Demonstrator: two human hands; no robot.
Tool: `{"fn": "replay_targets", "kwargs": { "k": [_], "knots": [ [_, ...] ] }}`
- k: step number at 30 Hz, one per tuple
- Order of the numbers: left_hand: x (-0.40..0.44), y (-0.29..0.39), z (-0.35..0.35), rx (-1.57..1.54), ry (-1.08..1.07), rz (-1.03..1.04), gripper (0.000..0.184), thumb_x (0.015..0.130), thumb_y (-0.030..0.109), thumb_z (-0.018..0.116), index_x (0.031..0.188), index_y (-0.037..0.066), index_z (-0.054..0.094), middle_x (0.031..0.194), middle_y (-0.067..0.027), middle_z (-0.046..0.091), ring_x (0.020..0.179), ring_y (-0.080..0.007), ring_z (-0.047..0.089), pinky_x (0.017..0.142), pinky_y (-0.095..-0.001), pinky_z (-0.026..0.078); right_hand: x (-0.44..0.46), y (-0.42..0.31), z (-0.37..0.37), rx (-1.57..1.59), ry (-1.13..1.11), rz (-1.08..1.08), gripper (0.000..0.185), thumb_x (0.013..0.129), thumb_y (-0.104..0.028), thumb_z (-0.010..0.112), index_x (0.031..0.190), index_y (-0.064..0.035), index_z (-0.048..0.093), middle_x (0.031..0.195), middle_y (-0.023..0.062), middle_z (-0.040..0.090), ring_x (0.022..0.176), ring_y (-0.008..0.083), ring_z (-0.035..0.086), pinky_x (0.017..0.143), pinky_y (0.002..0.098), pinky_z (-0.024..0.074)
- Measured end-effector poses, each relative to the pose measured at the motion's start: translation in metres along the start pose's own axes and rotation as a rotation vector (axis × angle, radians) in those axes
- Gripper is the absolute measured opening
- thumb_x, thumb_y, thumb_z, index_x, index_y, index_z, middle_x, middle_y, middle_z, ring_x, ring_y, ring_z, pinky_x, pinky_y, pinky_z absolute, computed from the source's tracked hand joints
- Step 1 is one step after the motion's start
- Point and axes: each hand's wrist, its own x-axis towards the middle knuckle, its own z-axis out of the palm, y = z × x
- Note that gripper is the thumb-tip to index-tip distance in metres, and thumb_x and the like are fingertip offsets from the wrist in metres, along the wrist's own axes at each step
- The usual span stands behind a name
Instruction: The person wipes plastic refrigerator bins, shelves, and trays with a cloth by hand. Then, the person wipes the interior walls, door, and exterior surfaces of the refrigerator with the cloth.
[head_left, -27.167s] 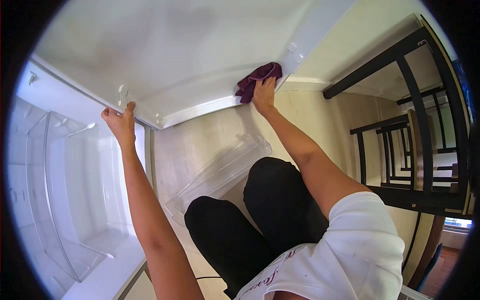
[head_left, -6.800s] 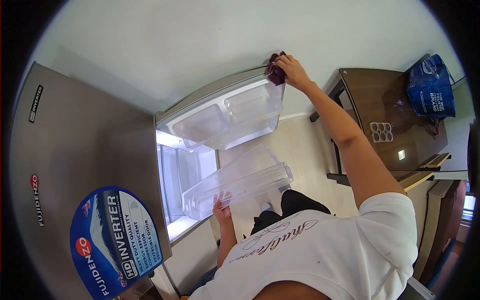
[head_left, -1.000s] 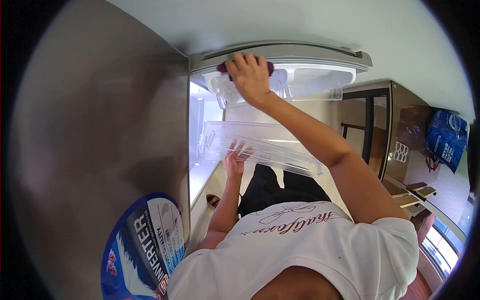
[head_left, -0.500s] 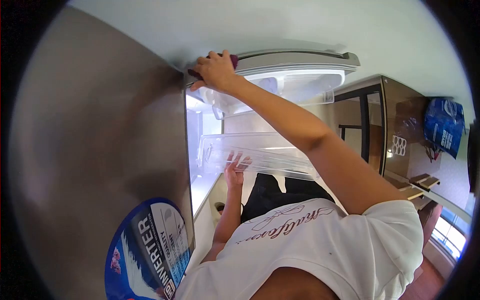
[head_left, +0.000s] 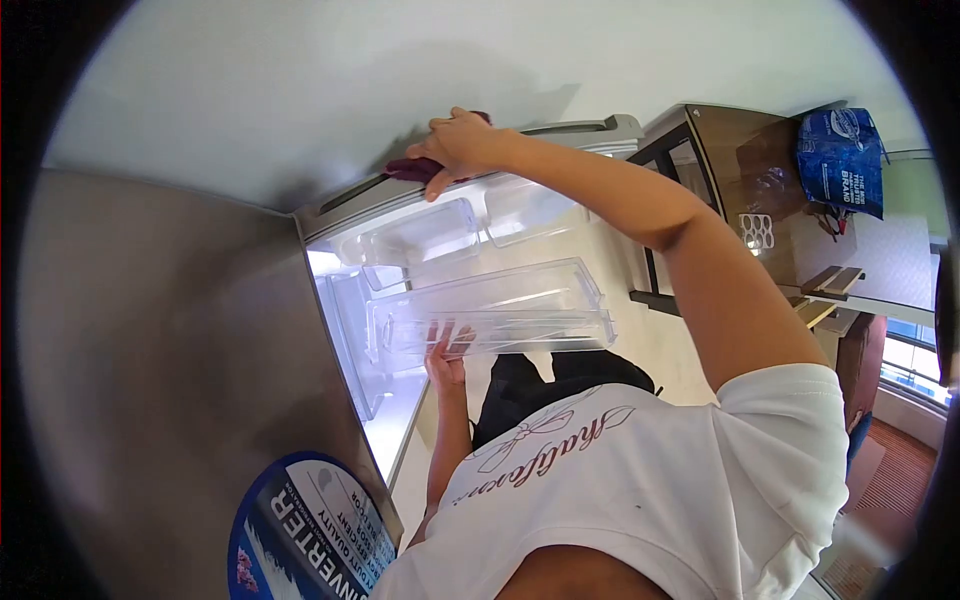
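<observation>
My right hand (head_left: 460, 148) presses a dark maroon cloth (head_left: 412, 169) on the top edge of the open refrigerator door (head_left: 370, 203). Clear bins (head_left: 425, 235) are mounted on the door's inner side. Lower down, my left hand (head_left: 446, 362) holds clear plastic trays (head_left: 500, 305) from beneath, its fingers showing through the plastic. The trays are one against the other, in front of the lit compartment (head_left: 350, 330).
The grey refrigerator front (head_left: 180, 350) with a blue round label (head_left: 315, 530) fills the left. At the right, a brown table (head_left: 725, 150) carries a blue bag (head_left: 840, 165) and a white six-ring holder (head_left: 757, 231). A window (head_left: 915, 360) is beyond.
My right hand has moved with the cloth from the door's inner bins to its hinge end, then back outward along the top edge. The view has turned. My left hand still holds the trays.
</observation>
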Motion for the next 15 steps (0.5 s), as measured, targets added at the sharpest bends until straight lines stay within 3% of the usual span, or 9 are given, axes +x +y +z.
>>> {"fn": "replay_targets", "kwargs": {
  "k": [5,8,15],
  "knots": [
    [-0.004,0.001,0.003,0.028,0.018,0.007,0.066,0.073,0.0,0.048,0.135,0.0,0.026,0.128,-0.0298,0.04,0.105,-0.0548,0.048,0.086,-0.0634,0.044,-0.044,0.014,0.011,-0.065,0.062,0.034,0.066,0.066,-0.063,0.06,0.114,-0.0187,0.055,0.095,0.0043,0.063,0.1,0.0223,0.053,0.081,0.0383,0.0368],
    [-0.002,-0.002,0.003,-0.011,0.018,0.005,0.064,0.074,0.0,0.046,0.136,0.0,0.028,0.126,-0.0302,0.042,0.1,-0.0527,0.052,0.08,-0.0602,0.049,-0.076,0.031,0.017,-0.107,0.111,0.07,0.067,0.066,-0.063,0.06,0.114,-0.0168,0.055,0.093,0.0045,0.063,0.1,0.0225,0.053,0.081,0.0385,0.0374],
    [0.004,-0.003,0.0,0.034,0.029,-0.007,0.064,0.074,-0.001,0.045,0.136,0.0,0.027,0.126,-0.0306,0.042,0.099,-0.0532,0.052,0.08,-0.0603,0.049,-0.147,0.073,0.024,-0.148,-0.054,0.229,0.068,0.063,-0.061,0.064,0.109,-0.0105,0.056,0.091,0.0086,0.063,0.101,0.0253,0.053,0.083,0.0423,0.0374]
  ]
}}
